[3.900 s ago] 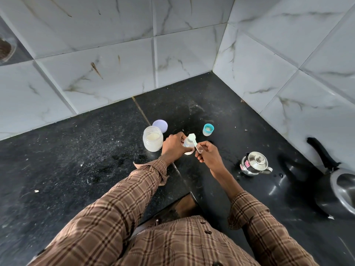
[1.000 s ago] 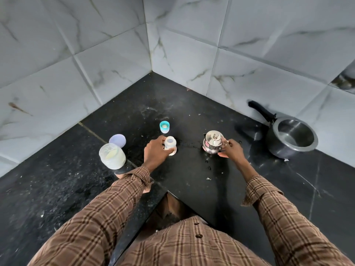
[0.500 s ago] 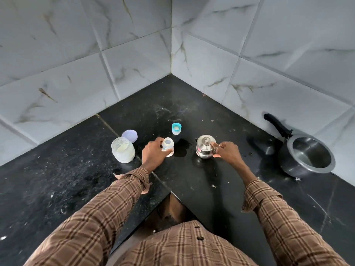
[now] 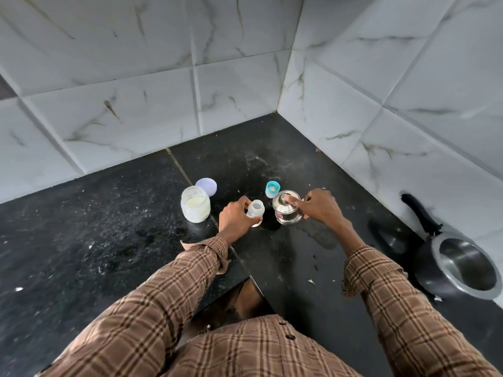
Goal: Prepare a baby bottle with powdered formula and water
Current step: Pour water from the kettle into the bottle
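Head view: one bottle [image 4: 256, 208] in left fingers [image 4: 243, 201]; one kettle [image 4: 287, 211] under right fingers [image 4: 295, 199]

The person's left hand [image 4: 235, 219] covered the near side and base of the small clear baby bottle [image 4: 255, 210], so what it held could not be told. The right hand [image 4: 321, 206] hid the handle side of the small shiny steel kettle [image 4: 287, 210], at 3 o'clock of the bottle. The red label low on the kettle was too small to read. The black pan with a steel interior [image 4: 462, 265], at 4 o'clock, was cut off by the right edge. The black stone worktop [image 4: 81, 240] ran past the left edge.
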